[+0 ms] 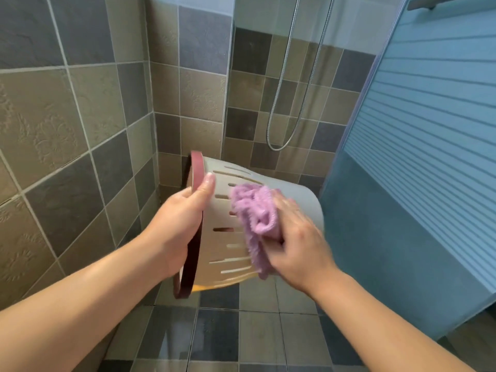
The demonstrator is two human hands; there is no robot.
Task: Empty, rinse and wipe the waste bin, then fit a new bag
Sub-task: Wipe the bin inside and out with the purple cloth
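The step in hand was the wipe. The bin point(271, 200) was held in the air on its side above the tiled floor point(257, 331), its rim point(197, 167) to the left and its base to the right, near the corner of the tiled wall point(80, 116). No bag was seen in it, so the emptying was judged done; whether it had been rinsed could not be told.

The left hand point(182, 224) gripped the rim, thumb over the outer wall and fingers curled round the dark pink band. This hand carried the bin alone.

The right hand point(295, 237) clamped a bunched purple cloth point(255, 210) and pressed it against the slotted outer wall, about midway along the bin. The fingers were curled round the cloth from the right; the wrist was bent down toward the bin. Both forearms reached forward from the lower corners of the view, and the hands were near each other but not touching.

The next move was judged to call for strokes of the cloth along the wall, with the left hand turning the bin to bring unwiped parts under it. The slots could snag the loose cloth. The inside was not visible, so its state could not be told. A new bag was not in view.

A shower hose point(284, 103) hung behind a glass panel point(416, 130).
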